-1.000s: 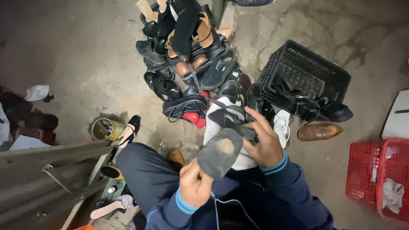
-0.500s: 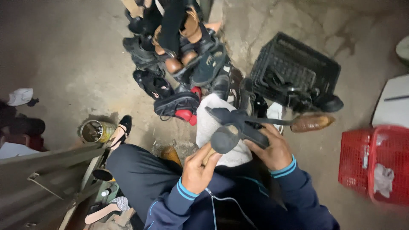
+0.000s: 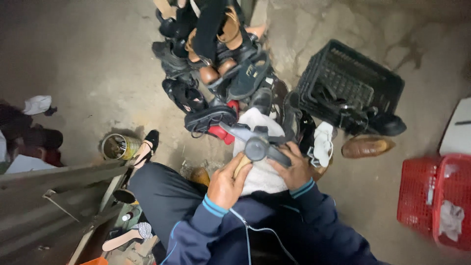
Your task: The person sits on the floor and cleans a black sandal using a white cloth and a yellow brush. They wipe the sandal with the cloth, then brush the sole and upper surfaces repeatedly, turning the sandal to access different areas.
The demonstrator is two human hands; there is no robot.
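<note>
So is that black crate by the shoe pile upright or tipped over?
Tipped. The black crate lies on its side on the floor, its opening facing the camera, with dark shoes spilling out.

A rough, stained concrete floor (image 3: 88, 73) carries everything here. At the top middle a heap of dark shoes and sandals (image 3: 216, 64) is piled on it, some brown ones among them. To the right of the heap stands a black plastic crate (image 3: 373, 78), tilted, with dark shoes spilling from its open side. Just below the crate a single brown leather shoe (image 3: 367, 145) lies on its own. A red plastic basket (image 3: 436, 196) sits at the right edge. On the left, an open metal tin (image 3: 117, 146) lies on its side, and a black high-heeled shoe (image 3: 146, 146) rests just beside it.
</note>
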